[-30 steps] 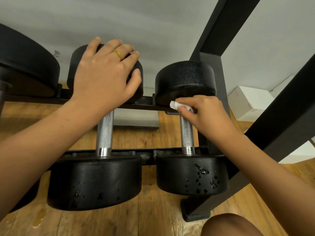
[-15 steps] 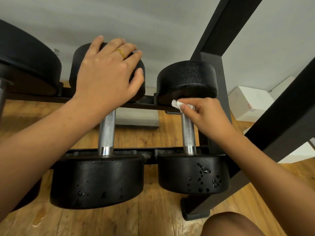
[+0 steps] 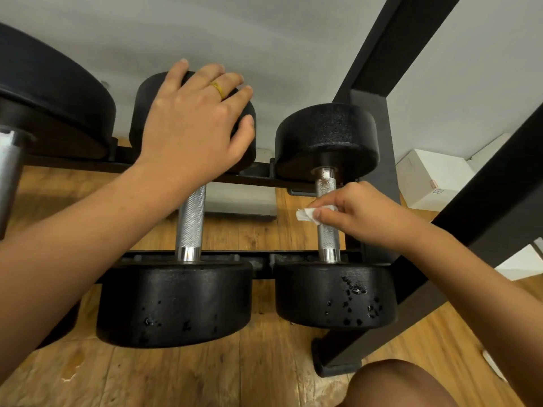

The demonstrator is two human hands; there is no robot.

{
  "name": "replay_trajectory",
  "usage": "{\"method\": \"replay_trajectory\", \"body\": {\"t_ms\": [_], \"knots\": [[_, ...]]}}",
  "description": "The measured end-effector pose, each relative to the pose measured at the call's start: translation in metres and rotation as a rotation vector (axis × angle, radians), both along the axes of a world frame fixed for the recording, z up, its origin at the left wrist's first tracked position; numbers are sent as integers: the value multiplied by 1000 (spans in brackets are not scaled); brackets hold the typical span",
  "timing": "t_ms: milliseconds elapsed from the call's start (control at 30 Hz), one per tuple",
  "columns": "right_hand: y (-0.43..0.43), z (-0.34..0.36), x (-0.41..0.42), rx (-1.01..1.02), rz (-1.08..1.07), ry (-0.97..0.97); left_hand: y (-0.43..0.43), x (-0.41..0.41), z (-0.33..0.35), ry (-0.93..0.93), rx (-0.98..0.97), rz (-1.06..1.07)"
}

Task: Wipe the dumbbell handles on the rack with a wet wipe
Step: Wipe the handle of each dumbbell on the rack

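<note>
Two black dumbbells lie side by side on a black rack [image 3: 258, 180]. My right hand [image 3: 361, 214] pinches a small white wet wipe [image 3: 307, 214] around the middle of the right dumbbell's knurled steel handle [image 3: 327, 239]. My left hand [image 3: 194, 121] rests spread over the far head of the middle dumbbell [image 3: 141, 113], fingers draped over its top. That dumbbell's handle [image 3: 191, 224] shows bare below my wrist. Water drops dot both near heads.
A larger dumbbell [image 3: 53, 104] sits at the far left, its handle partly cut off. Black rack posts [image 3: 379, 45] slant up at the right. White boxes [image 3: 432, 171] stand by the wall. My knee [image 3: 399, 383] is at the bottom over the wooden floor.
My right hand has slid the wipe down the right handle from just under the far head to mid-handle. My left hand has stayed on the middle dumbbell's head.
</note>
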State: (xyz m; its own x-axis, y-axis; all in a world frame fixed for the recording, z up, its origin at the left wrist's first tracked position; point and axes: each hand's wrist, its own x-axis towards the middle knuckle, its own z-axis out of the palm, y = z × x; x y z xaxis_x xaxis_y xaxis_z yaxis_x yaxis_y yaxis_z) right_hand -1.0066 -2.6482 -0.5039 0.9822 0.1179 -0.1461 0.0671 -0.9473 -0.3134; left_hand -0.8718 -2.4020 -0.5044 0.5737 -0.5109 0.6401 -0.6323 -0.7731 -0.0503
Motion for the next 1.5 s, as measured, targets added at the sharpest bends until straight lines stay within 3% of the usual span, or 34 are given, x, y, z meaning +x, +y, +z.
{"method": "replay_trajectory", "body": {"t_ms": [133,300,367,533,600,700,833,900,1033,1200,1267,1400,1500], "knots": [[2,-5,-4,18,-73,-181,-1,0,0,0,-21,-1],[4,1,-17,-65,128,218,-1,0,0,3,-16,-8],[6,4,-14,-73,145,226,0,0,0,-2,-17,1],[-2,4,15,-153,5,-337,-1,0,-1,-10,-26,12],[-4,0,19,-169,-2,-383,-2,0,-1,-10,-25,14],[-2,-3,14,-172,-6,-257,-2,1,-2,-7,-19,14],[1,6,11,-135,108,89,-1,1,-1,-8,-16,17],[4,8,16,-128,108,74,-1,2,-1,-10,-16,17],[2,4,17,-133,30,-134,-2,1,-3,-24,-32,18],[8,0,-2,-38,82,348,-2,1,-2,-10,-23,22],[10,-2,-2,-50,74,319,-3,-1,-1,-8,-24,32],[16,-2,-1,-203,78,81,-3,-4,1,-15,7,46],[20,7,-5,-223,124,362,-4,-7,5,14,37,53]]}}
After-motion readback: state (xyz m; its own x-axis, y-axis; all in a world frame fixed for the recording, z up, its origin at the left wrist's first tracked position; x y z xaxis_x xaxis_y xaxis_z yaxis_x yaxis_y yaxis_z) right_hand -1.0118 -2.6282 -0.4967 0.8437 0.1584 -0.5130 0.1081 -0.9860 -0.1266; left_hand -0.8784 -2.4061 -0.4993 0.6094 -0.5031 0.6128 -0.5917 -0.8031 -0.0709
